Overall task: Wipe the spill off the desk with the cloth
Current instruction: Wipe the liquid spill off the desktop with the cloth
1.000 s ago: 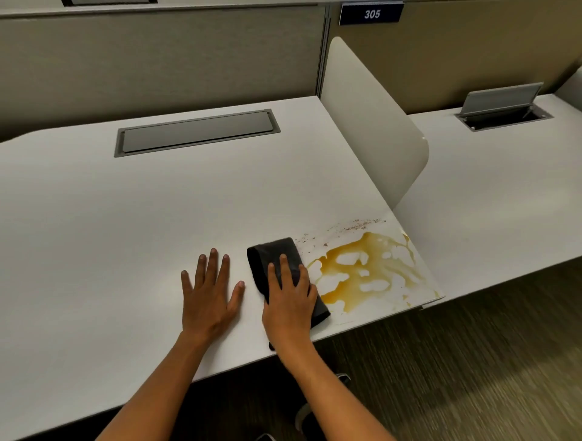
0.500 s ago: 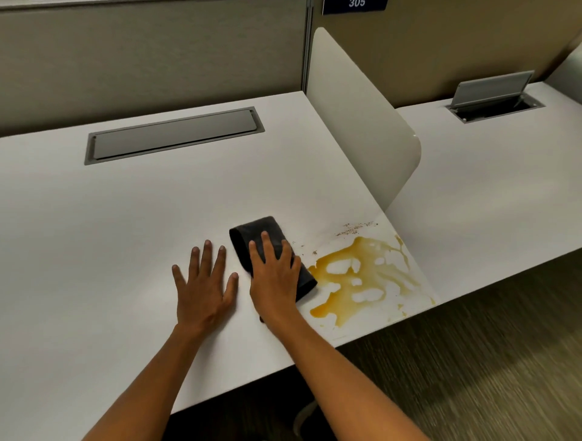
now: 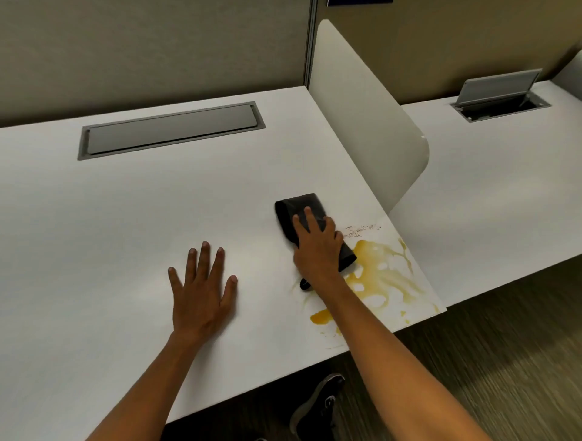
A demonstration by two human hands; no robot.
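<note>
Right hand (image 3: pixel 318 251) presses cloth (image 3: pixel 297 206) flat on tabletop (image 3: pixel 126 220), fingers (image 3: pixel 308 218) slightly spread. Spill (image 3: pixel 382 277) lies lower right of cloth, touching its edge; cloth's long axis points that way. Left hand (image 3: pixel 203 292) flat, splayed, well apart from spill.

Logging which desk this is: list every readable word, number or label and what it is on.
None readable.
The blue sign on the wall is cut off at the top edge, no characters showing.
The desk, cloth and hatch lid show no print.

Matt dark cloth (image 3: pixel 302 211), smooth white desk (image 3: pixel 126 220), glossy yellow spill (image 3: pixel 381 277).
</note>
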